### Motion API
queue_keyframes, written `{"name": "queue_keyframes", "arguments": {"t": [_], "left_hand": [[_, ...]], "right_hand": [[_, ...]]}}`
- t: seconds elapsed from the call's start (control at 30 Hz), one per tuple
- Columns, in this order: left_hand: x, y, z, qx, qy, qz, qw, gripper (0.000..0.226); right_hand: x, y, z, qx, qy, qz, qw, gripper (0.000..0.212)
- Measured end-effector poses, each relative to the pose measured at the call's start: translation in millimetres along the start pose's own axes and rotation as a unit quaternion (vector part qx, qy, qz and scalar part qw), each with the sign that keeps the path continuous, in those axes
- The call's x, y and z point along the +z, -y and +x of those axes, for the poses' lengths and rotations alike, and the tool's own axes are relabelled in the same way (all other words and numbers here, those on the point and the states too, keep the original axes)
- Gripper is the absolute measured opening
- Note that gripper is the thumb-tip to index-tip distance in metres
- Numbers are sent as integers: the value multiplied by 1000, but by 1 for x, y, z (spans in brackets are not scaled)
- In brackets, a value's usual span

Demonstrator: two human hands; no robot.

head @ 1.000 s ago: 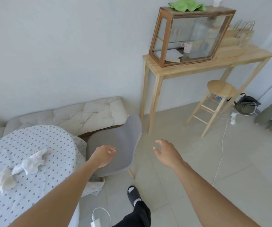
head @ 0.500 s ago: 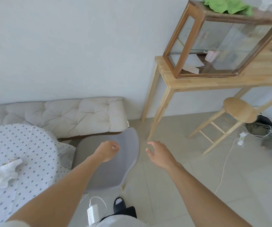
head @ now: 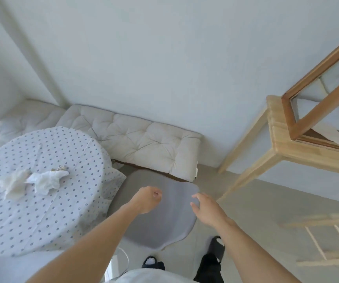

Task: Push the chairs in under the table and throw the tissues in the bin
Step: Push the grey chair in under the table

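A grey shell chair (head: 160, 217) stands beside the round table (head: 32, 211), which wears a white dotted cloth; the chair's back faces me. My left hand (head: 146, 199) hovers over the chair back with its fingers curled in a loose fist, holding nothing. My right hand (head: 205, 209) has its fingers spread at the chair back's right edge; whether it touches the chair is unclear. Two crumpled white tissues (head: 46, 179) (head: 14, 183) lie on the tabletop, left of the hands. No bin is in view.
A cream tufted bench cushion (head: 140, 144) runs along the wall behind the chair. A wooden console table (head: 283, 148) with a glass cabinet (head: 323, 111) stands at right, a wooden stool (head: 327, 237) below it. My feet in dark slippers (head: 215, 246) are behind the chair.
The view has swung left and closer to the chair. Both hands have come over the chair back, and the tissues on the table are in view again.
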State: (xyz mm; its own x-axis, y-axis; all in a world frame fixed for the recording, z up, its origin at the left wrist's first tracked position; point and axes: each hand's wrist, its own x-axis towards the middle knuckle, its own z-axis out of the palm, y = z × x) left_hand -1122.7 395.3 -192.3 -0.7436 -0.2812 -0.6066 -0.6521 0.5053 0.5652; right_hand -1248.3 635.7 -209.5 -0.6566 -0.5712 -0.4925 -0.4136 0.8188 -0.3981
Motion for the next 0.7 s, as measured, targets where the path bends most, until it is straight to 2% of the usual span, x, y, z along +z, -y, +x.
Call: {"name": "queue_keyframes", "arguments": {"t": [0.2, 0.43, 0.57, 0.7], "left_hand": [[41, 3, -1, -95, -50, -67, 992, 36], [120, -21, -13, -200, -96, -161, 962, 36], [167, -39, -18, -241, -133, -216, 937, 36], [208, -53, -23, -255, -148, -257, 920, 40]], "right_hand": [[-1, -28, 42, -103, 113, -93, 984, 44], [-13, -61, 76, -196, 231, -189, 934, 53], [-16, -63, 87, -261, 257, -248, 897, 49], [-20, -60, 89, -286, 256, -300, 873, 42]]}}
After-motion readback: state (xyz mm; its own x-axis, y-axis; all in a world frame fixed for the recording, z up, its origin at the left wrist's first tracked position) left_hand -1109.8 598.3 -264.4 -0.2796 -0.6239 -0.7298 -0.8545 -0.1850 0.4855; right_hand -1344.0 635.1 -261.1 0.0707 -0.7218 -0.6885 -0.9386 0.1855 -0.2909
